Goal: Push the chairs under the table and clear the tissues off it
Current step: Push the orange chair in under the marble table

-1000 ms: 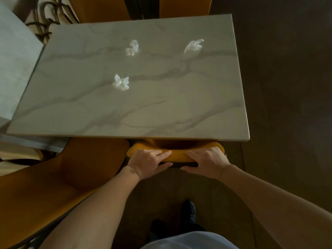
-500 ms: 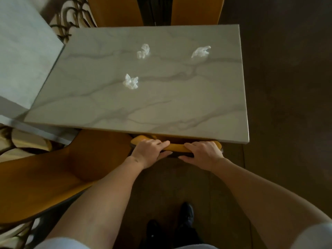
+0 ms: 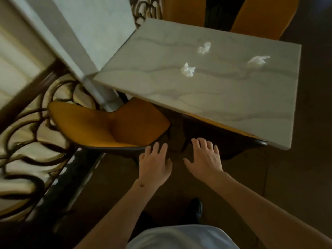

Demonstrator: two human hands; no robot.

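Three crumpled white tissues lie on the marble table [image 3: 206,97]: one near the middle [image 3: 188,69], one farther back [image 3: 204,48], one to the right [image 3: 258,60]. An orange chair [image 3: 111,125] stands pulled out at the table's near left corner. A second orange chair [image 3: 224,127] sits tucked under the near edge, only a sliver of its back showing. My left hand [image 3: 156,163] hovers with straight fingers just off the pulled-out chair's right edge. My right hand [image 3: 204,158] is spread flat beside it, holding nothing.
A second marble table [image 3: 86,27] adjoins on the left. A dark metal scroll railing [image 3: 32,141] runs along the left side. Two more orange chairs [image 3: 260,17] stand at the table's far side. My dark shoe [image 3: 196,207] is on the brown floor below.
Both hands have let go of the right chair's back, which now sits under the table edge. My view has swung left, bringing the pulled-out chair in front of my hands.
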